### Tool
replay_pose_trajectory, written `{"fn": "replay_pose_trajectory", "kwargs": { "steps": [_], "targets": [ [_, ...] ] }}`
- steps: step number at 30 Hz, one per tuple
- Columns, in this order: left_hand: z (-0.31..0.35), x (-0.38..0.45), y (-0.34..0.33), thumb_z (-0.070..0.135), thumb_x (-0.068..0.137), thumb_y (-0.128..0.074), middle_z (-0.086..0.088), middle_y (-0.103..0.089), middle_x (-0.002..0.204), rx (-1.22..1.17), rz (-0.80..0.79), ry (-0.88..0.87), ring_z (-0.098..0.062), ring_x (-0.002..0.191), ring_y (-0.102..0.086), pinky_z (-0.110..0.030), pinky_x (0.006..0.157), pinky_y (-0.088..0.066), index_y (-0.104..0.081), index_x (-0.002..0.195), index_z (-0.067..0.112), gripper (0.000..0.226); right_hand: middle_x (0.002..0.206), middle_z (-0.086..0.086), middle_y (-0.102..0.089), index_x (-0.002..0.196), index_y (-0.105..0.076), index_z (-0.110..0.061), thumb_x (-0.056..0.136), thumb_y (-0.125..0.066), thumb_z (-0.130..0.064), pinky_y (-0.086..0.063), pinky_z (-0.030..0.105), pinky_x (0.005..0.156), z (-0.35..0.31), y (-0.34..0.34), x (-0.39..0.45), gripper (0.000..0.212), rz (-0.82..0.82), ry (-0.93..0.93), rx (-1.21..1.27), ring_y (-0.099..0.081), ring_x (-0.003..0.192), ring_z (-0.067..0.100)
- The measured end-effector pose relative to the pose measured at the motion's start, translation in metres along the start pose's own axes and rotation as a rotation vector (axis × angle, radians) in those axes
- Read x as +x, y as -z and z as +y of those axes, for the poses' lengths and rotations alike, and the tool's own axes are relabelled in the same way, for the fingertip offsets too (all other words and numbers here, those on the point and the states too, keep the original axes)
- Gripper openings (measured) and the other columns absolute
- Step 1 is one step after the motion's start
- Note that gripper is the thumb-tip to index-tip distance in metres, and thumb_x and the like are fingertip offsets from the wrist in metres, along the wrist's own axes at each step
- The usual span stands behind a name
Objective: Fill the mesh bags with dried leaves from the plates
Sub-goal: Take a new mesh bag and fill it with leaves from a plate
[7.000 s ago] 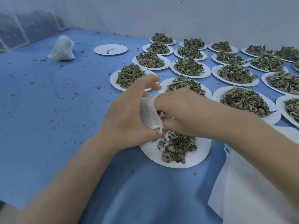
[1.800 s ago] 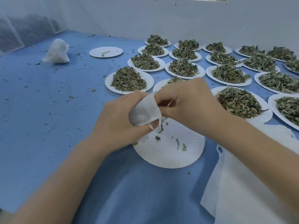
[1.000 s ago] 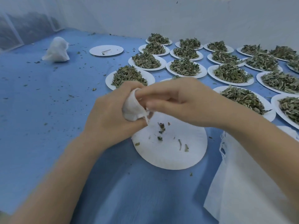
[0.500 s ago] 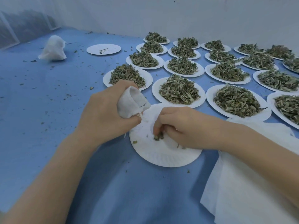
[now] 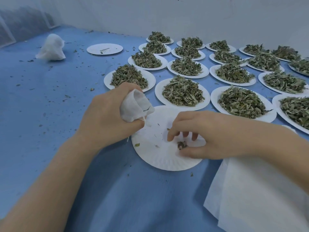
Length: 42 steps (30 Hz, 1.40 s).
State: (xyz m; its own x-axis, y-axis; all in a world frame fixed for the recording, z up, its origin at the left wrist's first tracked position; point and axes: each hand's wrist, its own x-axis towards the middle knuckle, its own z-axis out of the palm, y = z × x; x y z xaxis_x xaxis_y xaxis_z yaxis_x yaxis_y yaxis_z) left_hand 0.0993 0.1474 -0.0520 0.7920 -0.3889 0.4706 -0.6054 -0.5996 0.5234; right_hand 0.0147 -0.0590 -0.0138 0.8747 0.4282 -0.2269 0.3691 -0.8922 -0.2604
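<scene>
Head view, the only one we have. Left hand (image 5: 107, 114) is curled tight around a small white mesh bag (image 5: 133, 107), thumb and fingers wrapped round its body, mouth of the bag tilted toward the right. Its drawstring (image 5: 145, 121) hangs out just below the thumb. The bag sits above the left rim of the nearest paper plate (image 5: 160, 156), not touching it as far as we can tell.

Right hand (image 5: 205, 133) is palm-down over that plate, fingers (image 5: 170, 137) bent and gathered narrow, tips down at the plate surface. Thumb and forefinger close on a small clump of dried leaves (image 5: 182, 144); whether the clump is lifted or lying on the plate we cannot tell. A few loose leaf scraps (image 5: 137, 145) lie scattered on the rest of the plate, which sits on the blue sheet (image 5: 50, 106) near its front edge.

Behind it, rows of plates heaped with leaves (image 5: 183, 92) run toward the back wall and off the right edge. An almost bare plate (image 5: 104, 49) sits at the back left of those rows. A filled white bag (image 5: 51, 47) stands well apart in the far left corner. Folded white cloth (image 5: 259, 198) lies at the front right corner, under our right forearm. Leaf crumbs dot the sheet's left side.
</scene>
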Motion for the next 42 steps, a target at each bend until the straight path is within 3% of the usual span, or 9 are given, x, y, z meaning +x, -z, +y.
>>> {"fn": "replay_pose_trajectory", "kwargs": {
  "steps": [11, 14, 17, 21, 25, 30, 33, 38, 42],
  "targets": [
    [-0.002, -0.002, -0.002, 0.039, 0.060, -0.074, 0.018, -0.059, 0.087, 0.043, -0.099, 0.016, -0.007, 0.081, -0.051, -0.015, 0.067, -0.041, -0.051, 0.106, 0.044, 0.051, 0.065, -0.018, -0.050, 0.086, -0.071, -0.021, 0.074, -0.063, -0.013, -0.044, 0.012, 0.068, -0.014, -0.014, 0.010, 0.016, 0.182, -0.090, 0.004, -0.051, 0.061, 0.001],
    [0.000, -0.002, -0.003, 0.040, 0.059, -0.073, 0.021, -0.058, 0.085, 0.045, -0.110, -0.012, -0.004, 0.078, -0.050, -0.019, 0.065, -0.043, -0.052, 0.103, 0.043, 0.048, 0.063, -0.013, -0.064, 0.076, -0.075, -0.019, 0.069, -0.072, -0.007, -0.044, 0.005, 0.069, -0.014, -0.001, 0.017, 0.014, 0.481, -0.058, 0.210, -0.058, 0.068, -0.003],
    [0.006, -0.004, -0.007, 0.039, 0.058, -0.069, 0.022, -0.057, 0.081, 0.036, -0.078, -0.059, -0.004, 0.077, -0.048, -0.016, 0.065, -0.041, -0.056, 0.102, 0.041, 0.047, 0.070, -0.007, -0.067, 0.077, -0.075, -0.020, 0.074, -0.072, -0.009, -0.046, 0.011, 0.070, -0.022, 0.009, 0.034, 0.012, 0.704, 0.009, 0.281, -0.060, 0.072, 0.004],
    [0.008, -0.003, -0.008, 0.038, 0.056, -0.068, 0.020, -0.062, 0.090, -0.071, -0.012, -0.048, -0.002, 0.082, -0.055, -0.019, 0.069, -0.045, -0.056, 0.106, 0.040, 0.052, 0.068, -0.005, -0.062, 0.088, -0.074, -0.012, 0.084, -0.066, -0.012, -0.038, 0.014, 0.062, -0.026, 0.009, 0.042, 0.009, 0.579, 0.116, 0.126, -0.051, 0.067, 0.009],
    [0.003, -0.001, -0.004, 0.041, 0.052, -0.073, 0.027, -0.059, 0.094, -0.174, -0.030, -0.001, 0.010, 0.088, -0.053, -0.004, 0.067, -0.041, -0.047, 0.105, 0.047, 0.060, 0.100, -0.002, -0.070, 0.111, -0.069, -0.020, 0.082, -0.069, -0.011, -0.053, 0.032, 0.082, -0.021, 0.008, 0.032, 0.030, 0.596, 0.136, 0.352, -0.064, 0.093, 0.014],
    [-0.008, -0.005, -0.001, 0.034, 0.056, -0.081, 0.026, -0.058, 0.091, -0.106, -0.077, 0.012, 0.012, 0.088, -0.050, -0.001, 0.064, -0.036, -0.050, 0.110, 0.041, 0.063, 0.102, -0.008, -0.064, 0.114, -0.066, -0.023, 0.083, -0.069, -0.011, -0.053, 0.026, 0.081, -0.022, 0.007, 0.022, 0.033, 0.621, 0.113, 0.341, -0.061, 0.093, 0.008],
    [-0.010, -0.009, 0.006, 0.042, 0.055, -0.077, 0.031, -0.058, 0.090, -0.111, -0.006, 0.047, 0.012, 0.087, -0.051, -0.003, 0.065, -0.035, -0.048, 0.098, 0.054, 0.053, 0.106, -0.011, -0.062, 0.110, -0.064, -0.025, 0.085, -0.065, -0.030, -0.050, 0.023, 0.083, -0.018, 0.006, 0.008, 0.025, 0.648, -0.029, 0.269, -0.056, 0.095, 0.003],
    [-0.007, -0.017, 0.009, 0.047, 0.059, -0.064, 0.040, -0.054, 0.083, -0.151, 0.089, 0.144, 0.017, 0.078, -0.051, -0.002, 0.055, -0.034, -0.047, 0.083, 0.055, 0.031, 0.137, -0.001, -0.034, 0.141, -0.027, -0.024, 0.050, -0.048, -0.091, -0.039, 0.035, 0.092, -0.019, -0.010, -0.009, 0.115, 0.141, -0.511, -0.091, -0.035, 0.125, 0.019],
    [-0.001, -0.022, 0.006, 0.039, 0.067, -0.069, 0.036, -0.055, 0.077, -0.168, 0.105, 0.204, 0.019, 0.077, -0.049, -0.008, 0.054, -0.032, -0.046, 0.081, 0.052, 0.030, 0.118, 0.009, -0.040, 0.133, -0.028, -0.015, 0.039, -0.055, -0.092, -0.034, 0.035, 0.073, -0.027, -0.022, -0.005, 0.124, 0.014, -0.585, -0.103, -0.032, 0.097, 0.021]
  ]
}}
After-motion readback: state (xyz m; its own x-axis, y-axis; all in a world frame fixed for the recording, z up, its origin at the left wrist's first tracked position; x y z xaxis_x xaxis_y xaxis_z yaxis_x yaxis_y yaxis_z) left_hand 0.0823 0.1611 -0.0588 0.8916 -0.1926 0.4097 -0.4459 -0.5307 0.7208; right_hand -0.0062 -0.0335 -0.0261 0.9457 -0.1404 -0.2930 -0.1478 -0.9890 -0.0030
